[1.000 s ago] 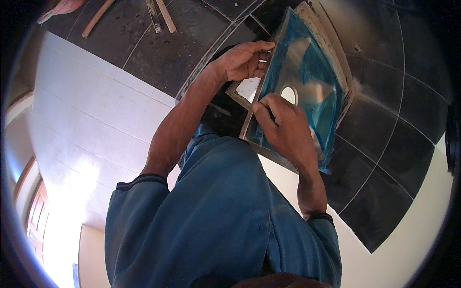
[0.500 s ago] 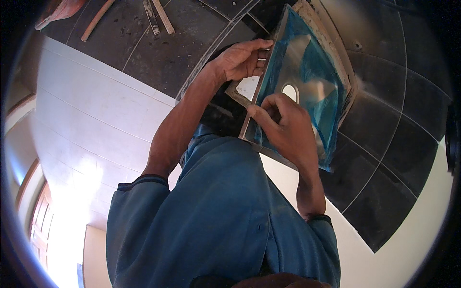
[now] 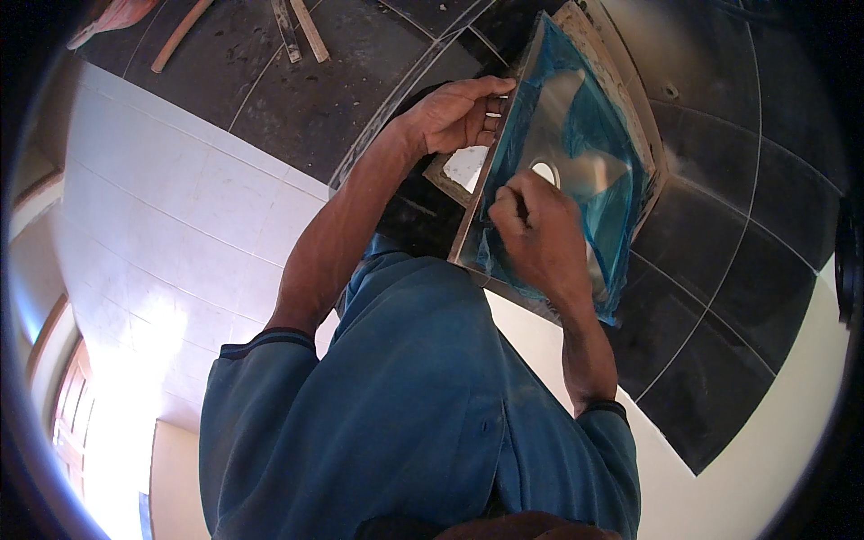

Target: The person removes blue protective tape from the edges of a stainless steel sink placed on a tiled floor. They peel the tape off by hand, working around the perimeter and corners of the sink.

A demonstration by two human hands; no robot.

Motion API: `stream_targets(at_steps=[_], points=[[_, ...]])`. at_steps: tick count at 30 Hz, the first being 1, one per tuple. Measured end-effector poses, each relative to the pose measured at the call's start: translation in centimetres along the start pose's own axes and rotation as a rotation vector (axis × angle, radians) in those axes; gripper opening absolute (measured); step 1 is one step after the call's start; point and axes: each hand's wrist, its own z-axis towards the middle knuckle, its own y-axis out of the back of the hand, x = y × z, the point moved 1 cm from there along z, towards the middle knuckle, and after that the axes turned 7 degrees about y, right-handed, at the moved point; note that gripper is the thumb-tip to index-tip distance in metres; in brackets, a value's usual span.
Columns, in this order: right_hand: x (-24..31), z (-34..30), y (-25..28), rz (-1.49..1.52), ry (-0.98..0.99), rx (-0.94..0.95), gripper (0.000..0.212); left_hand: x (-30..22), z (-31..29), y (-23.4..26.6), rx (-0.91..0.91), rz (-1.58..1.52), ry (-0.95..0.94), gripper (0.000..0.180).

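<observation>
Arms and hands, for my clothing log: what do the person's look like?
Left sleeve and right sleeve are short and blue, with dark cuffs; the left one has a thin blue stripe. Left hand and right hand are gloveless, forearms bare.

Sticks on tiled surface, basin to their right; more tiles farther right

Head view: left fisheye of a side-by-side pair worn on my head, facing steeply down over my chest. Near range: my shirt fills the lower middle; my left hand sits above centre, my right hand right of centre, the panel upper right. Field wide: door lower left, sticks at the upper edge. Straight edges bow; corners black.
</observation>
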Motion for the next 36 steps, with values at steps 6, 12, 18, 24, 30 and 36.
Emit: stream_targets(at_steps=[6, 12, 18, 24, 30, 36], points=[[-1.9, -0.4, 2.6, 0.024, 0.241, -0.01, 0.017, -0.1, 0.1, 0.0, -0.002, 0.002, 0.001, 0.029], [-3.0, 4.4, 4.2, -0.129, 0.807, 0.145, 0.034, 0.1, 0.3, 0.2, 0.021, -0.029, 0.014, 0.034], [-2.4, 8.6, 4.3, -0.176, 1.048, 0.424, 0.033, 0.4, 0.2, 0.3, 0.015, -0.098, 0.052, 0.039], [-2.3, 8.7, 4.1, -0.267, 1.134, 0.445, 0.03, 0.9, 0.9, 0.7, -0.02, -0.092, 0.009, 0.039], [-4.0, 7.3, 2.9, -0.458, 1.318, 0.22, 0.037, 0.1, -0.1, -0.2, 0.0, -0.042, 0.021, 0.034], [-6.0, 5.6, 2.6, -0.427, 1.245, 0.112, 0.036, -0.2, -0.2, -1.1, -0.065, 0.023, 0.021, 0.033]])
